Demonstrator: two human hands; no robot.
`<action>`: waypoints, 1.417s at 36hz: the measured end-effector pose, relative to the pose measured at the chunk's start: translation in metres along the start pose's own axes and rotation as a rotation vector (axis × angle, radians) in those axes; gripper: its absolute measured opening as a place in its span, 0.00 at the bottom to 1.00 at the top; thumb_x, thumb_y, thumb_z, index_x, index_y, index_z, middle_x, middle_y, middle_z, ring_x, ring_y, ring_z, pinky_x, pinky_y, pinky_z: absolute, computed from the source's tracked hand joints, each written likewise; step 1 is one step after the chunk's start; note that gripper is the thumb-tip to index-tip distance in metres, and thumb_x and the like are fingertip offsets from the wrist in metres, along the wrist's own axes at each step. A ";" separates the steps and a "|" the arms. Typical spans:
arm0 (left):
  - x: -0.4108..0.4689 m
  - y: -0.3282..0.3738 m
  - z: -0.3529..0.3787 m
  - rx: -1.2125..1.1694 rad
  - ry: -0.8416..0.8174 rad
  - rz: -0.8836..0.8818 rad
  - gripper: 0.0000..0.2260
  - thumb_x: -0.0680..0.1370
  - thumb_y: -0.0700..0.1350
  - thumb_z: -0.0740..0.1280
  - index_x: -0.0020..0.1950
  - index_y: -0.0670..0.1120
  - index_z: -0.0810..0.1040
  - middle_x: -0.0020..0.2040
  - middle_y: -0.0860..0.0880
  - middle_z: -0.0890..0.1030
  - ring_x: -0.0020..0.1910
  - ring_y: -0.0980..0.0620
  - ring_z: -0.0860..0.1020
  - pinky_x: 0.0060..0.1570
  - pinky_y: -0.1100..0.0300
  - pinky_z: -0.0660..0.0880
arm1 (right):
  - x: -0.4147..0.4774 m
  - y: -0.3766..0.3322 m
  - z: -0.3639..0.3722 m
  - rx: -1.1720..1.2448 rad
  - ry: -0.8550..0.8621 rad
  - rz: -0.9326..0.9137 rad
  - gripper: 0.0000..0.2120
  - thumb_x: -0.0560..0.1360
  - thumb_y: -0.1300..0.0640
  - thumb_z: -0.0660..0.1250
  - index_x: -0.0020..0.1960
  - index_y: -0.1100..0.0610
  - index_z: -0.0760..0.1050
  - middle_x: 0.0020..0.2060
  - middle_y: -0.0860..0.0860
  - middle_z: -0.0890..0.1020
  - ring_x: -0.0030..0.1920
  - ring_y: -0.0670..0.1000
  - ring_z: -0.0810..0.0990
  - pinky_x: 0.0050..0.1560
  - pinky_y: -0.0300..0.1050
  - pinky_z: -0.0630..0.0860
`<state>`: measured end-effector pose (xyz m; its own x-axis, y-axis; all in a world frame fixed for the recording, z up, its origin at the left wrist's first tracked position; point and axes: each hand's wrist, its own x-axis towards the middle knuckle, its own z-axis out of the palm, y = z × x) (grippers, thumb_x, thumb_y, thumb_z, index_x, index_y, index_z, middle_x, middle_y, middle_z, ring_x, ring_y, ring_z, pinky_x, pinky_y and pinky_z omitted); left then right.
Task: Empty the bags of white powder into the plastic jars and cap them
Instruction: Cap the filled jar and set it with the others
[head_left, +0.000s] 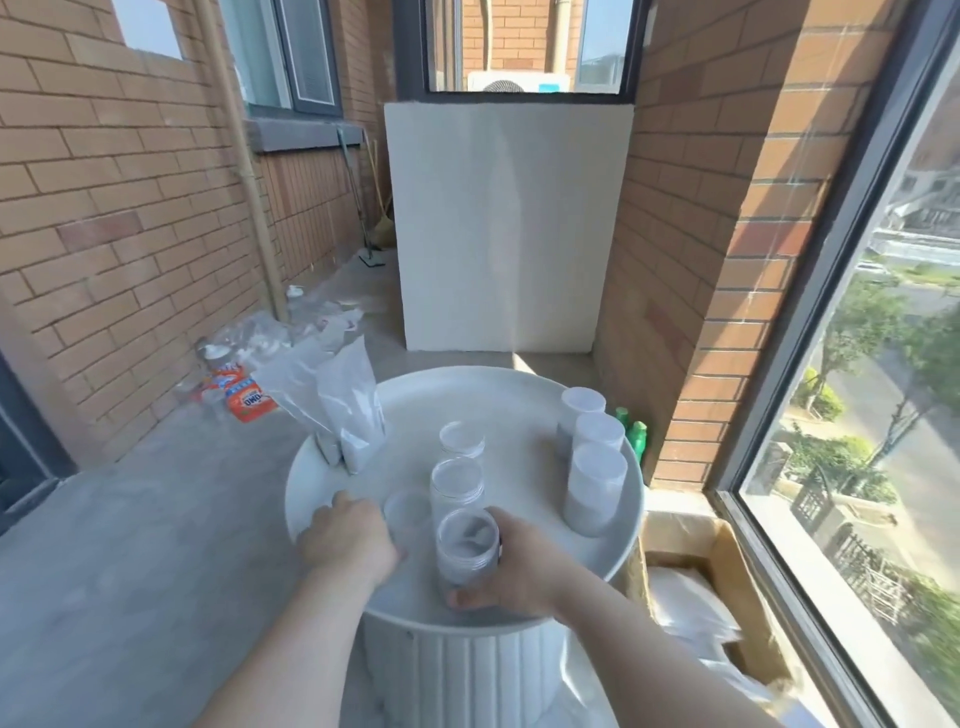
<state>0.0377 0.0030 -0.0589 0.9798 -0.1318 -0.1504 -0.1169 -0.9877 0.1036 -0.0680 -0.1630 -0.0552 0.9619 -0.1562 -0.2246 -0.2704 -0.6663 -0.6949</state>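
— Where?
— Between brick walls, at a round white table.
— The hands?
— The right hand grips an open jar near the front rim. The left hand rests alongside, its grip unclear. Powder bags stand far-left.

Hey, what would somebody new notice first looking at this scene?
First the round white table in the middle, where the right hand grips an open jar with powder in it at the near edge. Then three capped jars lined up along the table's right rim, and the tall bags of white powder standing at its far left.
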 end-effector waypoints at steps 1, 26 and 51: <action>0.000 0.000 0.001 -0.004 0.001 -0.003 0.24 0.72 0.62 0.67 0.64 0.52 0.76 0.63 0.48 0.70 0.64 0.46 0.72 0.57 0.55 0.73 | 0.000 0.001 0.000 -0.003 -0.003 0.000 0.30 0.63 0.47 0.79 0.62 0.47 0.73 0.53 0.43 0.82 0.55 0.48 0.80 0.59 0.47 0.77; -0.028 0.046 -0.088 -1.001 0.430 0.353 0.10 0.80 0.55 0.63 0.60 0.62 0.76 0.53 0.59 0.79 0.54 0.54 0.77 0.51 0.57 0.68 | -0.007 -0.005 -0.041 0.347 0.188 -0.149 0.25 0.59 0.42 0.78 0.54 0.43 0.76 0.50 0.44 0.83 0.49 0.47 0.83 0.53 0.50 0.82; -0.060 0.093 -0.087 -0.256 0.320 0.603 0.19 0.79 0.67 0.50 0.60 0.59 0.69 0.55 0.55 0.75 0.51 0.47 0.77 0.48 0.54 0.71 | -0.017 -0.007 -0.046 0.242 0.431 -0.177 0.21 0.64 0.45 0.75 0.52 0.44 0.71 0.43 0.44 0.83 0.43 0.44 0.82 0.41 0.44 0.80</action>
<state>-0.0181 -0.0733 0.0453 0.7612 -0.5770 0.2961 -0.6480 -0.6955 0.3103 -0.0801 -0.1892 -0.0147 0.9094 -0.3763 0.1768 -0.0550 -0.5304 -0.8460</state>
